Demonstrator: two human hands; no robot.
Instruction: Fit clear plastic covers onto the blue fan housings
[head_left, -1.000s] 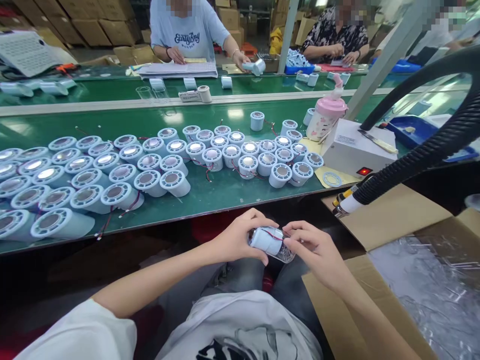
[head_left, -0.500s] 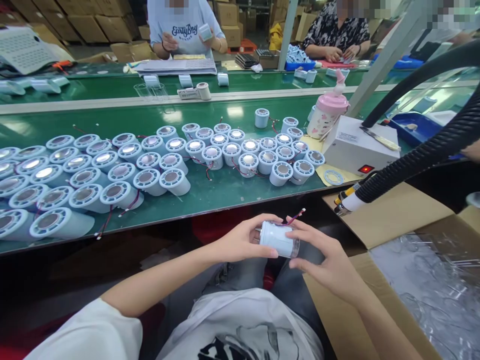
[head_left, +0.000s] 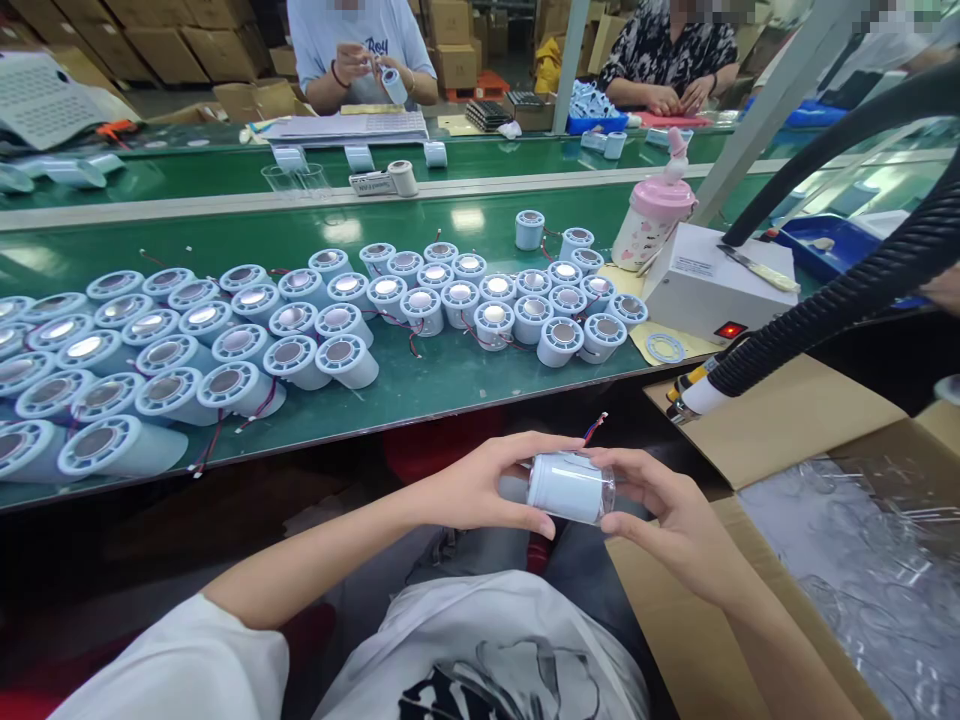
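Currently the left hand (head_left: 480,485) and the right hand (head_left: 660,515) are clamped together on one pale blue cylinder (head_left: 568,487), held on its side above the person's lap, below the near edge of the bench (head_left: 450,385). The left hand's fingers close over the cylinder's left end; the right hand's fingers wrap its clear right end. A red and blue wire lead (head_left: 595,428) projects upward from the cylinder. On the bench beyond, many like cylinders (head_left: 337,330) stand upright in a packed group. To the right stand a pink bottle (head_left: 646,218) and a white box (head_left: 716,282), with a black corrugated hose (head_left: 847,300) passing over an open carton (head_left: 787,430).
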